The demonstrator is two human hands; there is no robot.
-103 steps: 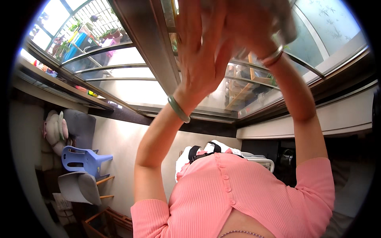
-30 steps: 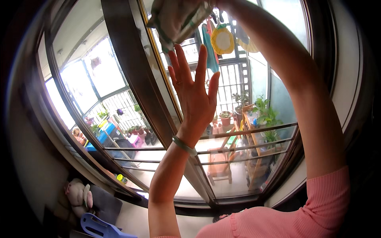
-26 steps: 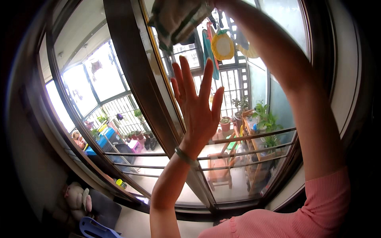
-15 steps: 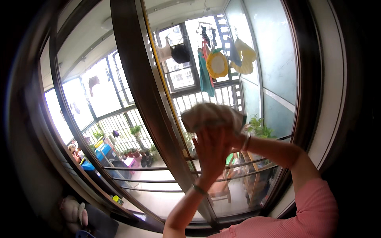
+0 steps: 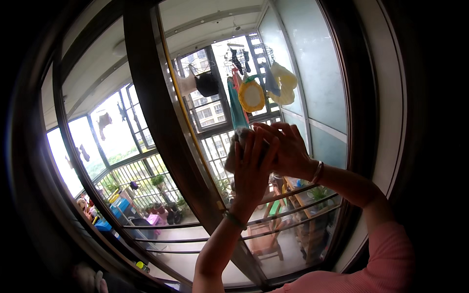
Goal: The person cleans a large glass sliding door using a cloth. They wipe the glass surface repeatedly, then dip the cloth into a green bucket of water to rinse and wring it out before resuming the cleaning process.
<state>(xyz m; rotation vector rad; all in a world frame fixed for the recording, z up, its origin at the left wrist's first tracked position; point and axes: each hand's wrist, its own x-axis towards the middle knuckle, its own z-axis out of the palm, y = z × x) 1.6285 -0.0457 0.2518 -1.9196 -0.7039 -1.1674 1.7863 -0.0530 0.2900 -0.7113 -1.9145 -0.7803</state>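
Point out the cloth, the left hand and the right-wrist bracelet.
cloth (image 5: 233, 149), head view, grey edge showing left of the fingers
left hand (image 5: 254, 168), head view, back of the hand
bracelet (image 5: 318, 172), head view, band on the right wrist

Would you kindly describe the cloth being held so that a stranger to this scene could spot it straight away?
Start from the dark window frame running slantwise down the middle. Just right of it, against the glass pane, the left hand and right hand close together around a crumpled grey-beige cloth. Unlike the colourful laundry hanging outside, it is dull and bunched between the hands.
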